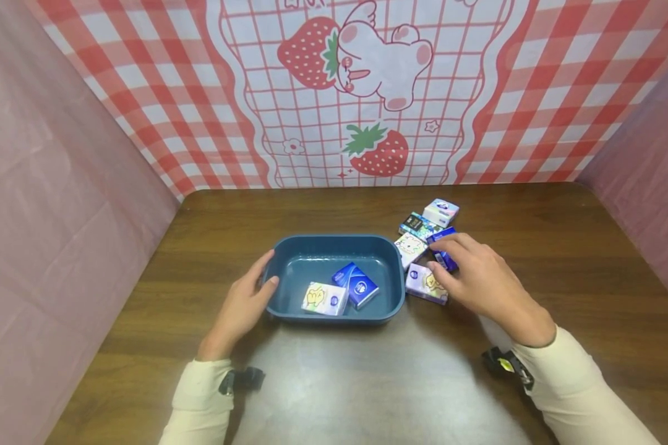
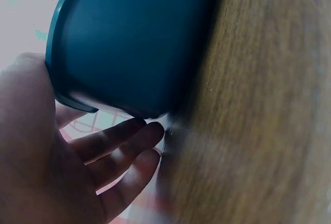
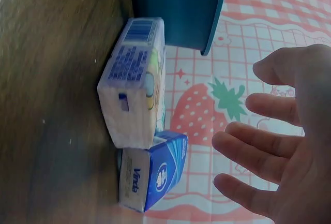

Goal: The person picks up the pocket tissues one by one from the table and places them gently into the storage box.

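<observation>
A dark teal plastic basin (image 1: 334,241) stands on the table with two small tissue packs in it: a blue one (image 1: 362,278) partly over a white one with a yellow cartoon (image 1: 328,300). My left hand (image 1: 244,303) grips the basin's left end, thumb over the rim and fingers along the outside wall. Right of the basin, my right hand (image 1: 481,281) hovers with fingers spread and nothing in it. Nearest to it are a purple tissue pack (image 3: 132,79) and a blue Vinda pack (image 3: 155,172), both apart from the fingers in the right wrist view.
Behind those lie a white cartoon pack (image 1: 409,248) against the basin's right side, a dark floral pack (image 1: 417,226) and a pastel pack (image 1: 441,211). The brown wooden table (image 1: 367,383) ends at a red-checked strawberry cloth (image 1: 378,148).
</observation>
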The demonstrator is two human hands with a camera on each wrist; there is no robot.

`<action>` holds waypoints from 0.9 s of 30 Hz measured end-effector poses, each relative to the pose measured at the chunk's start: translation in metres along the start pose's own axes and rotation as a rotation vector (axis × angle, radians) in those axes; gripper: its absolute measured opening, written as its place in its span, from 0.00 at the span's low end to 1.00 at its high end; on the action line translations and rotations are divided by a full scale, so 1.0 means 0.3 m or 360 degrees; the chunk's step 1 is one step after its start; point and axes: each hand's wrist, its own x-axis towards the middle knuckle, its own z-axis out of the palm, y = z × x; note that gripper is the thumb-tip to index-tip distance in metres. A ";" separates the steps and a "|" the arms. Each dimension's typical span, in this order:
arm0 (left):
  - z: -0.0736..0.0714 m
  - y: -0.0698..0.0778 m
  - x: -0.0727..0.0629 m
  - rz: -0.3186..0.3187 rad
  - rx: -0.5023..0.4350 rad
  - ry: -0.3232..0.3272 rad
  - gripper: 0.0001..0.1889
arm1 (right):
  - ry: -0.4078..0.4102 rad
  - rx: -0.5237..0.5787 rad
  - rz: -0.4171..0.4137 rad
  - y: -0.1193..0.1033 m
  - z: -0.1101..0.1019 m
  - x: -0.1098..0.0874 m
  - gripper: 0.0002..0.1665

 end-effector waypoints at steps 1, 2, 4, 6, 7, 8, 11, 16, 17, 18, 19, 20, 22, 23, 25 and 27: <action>0.000 0.000 0.000 0.0000 -0.0001 0.0001 0.30 | -0.0011 0.0001 0.0011 0.003 -0.001 0.000 0.22; 0.000 0.000 -0.001 0.0000 -0.0003 0.0001 0.30 | -0.0021 -0.0002 0.0023 0.006 -0.002 0.000 0.22; 0.000 0.000 -0.002 0.0000 -0.0001 -0.0002 0.30 | -0.0036 0.0000 0.0041 0.012 -0.003 0.000 0.23; -0.001 0.000 -0.003 -0.0009 0.0000 -0.0005 0.30 | -0.0048 0.0000 0.0051 0.017 -0.005 0.000 0.23; -0.001 -0.001 -0.003 -0.0011 0.0002 -0.0004 0.30 | -0.0054 0.0000 0.0059 0.019 -0.005 0.000 0.24; -0.001 -0.001 -0.003 -0.0011 0.0005 -0.0005 0.30 | -0.0058 -0.0002 0.0066 0.022 -0.005 0.000 0.24; -0.001 -0.002 -0.002 -0.0003 0.0005 0.0002 0.30 | -0.0066 -0.0005 0.0079 0.032 -0.003 0.003 0.24; -0.001 -0.002 0.001 0.0018 0.0005 0.0010 0.30 | -0.0056 -0.0008 0.0108 0.053 0.000 0.008 0.24; -0.001 -0.002 0.001 0.0018 0.0004 0.0011 0.30 | -0.0059 -0.0003 0.0110 0.056 -0.001 0.008 0.24; -0.001 -0.001 0.001 0.0017 0.0005 0.0007 0.30 | -0.0061 -0.0001 0.0119 0.059 -0.001 0.009 0.24; -0.002 -0.001 0.000 0.0014 0.0006 0.0003 0.30 | -0.0067 0.0004 0.0126 0.061 -0.001 0.010 0.24; -0.002 -0.001 -0.001 0.0012 0.0008 0.0002 0.30 | -0.0074 0.0009 0.0135 0.064 -0.002 0.011 0.24; -0.002 0.000 -0.002 0.0003 0.0010 -0.0002 0.30 | -0.0080 0.0014 0.0148 0.069 -0.002 0.013 0.24; -0.002 0.000 -0.002 -0.0003 0.0012 -0.0005 0.30 | -0.0085 0.0016 0.0156 0.071 -0.002 0.014 0.24; -0.002 -0.001 -0.002 -0.0001 0.0015 -0.0007 0.30 | -0.0086 0.0014 0.0174 0.077 0.001 0.017 0.25; -0.001 -0.002 -0.002 0.0004 0.0012 -0.0002 0.30 | -0.0085 0.0009 0.0184 0.084 0.002 0.018 0.25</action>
